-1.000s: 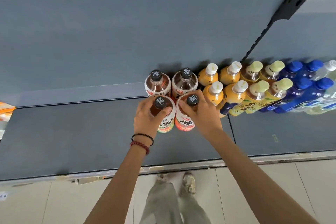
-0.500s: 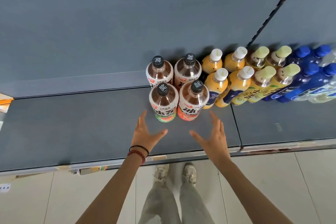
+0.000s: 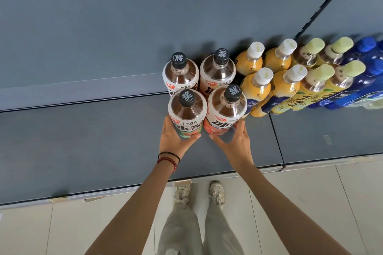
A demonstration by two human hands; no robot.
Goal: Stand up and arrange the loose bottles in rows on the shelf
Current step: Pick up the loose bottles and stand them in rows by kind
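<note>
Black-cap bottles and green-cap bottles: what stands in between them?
Four white-capped orange bottles stand between the black-cap bottles and green-cap bottles, two behind two, in the head view.

Shop, grey retail shelf (image 3: pixel 103 141), rows of drink bottles (image 3: pixel 257 91)
</note>
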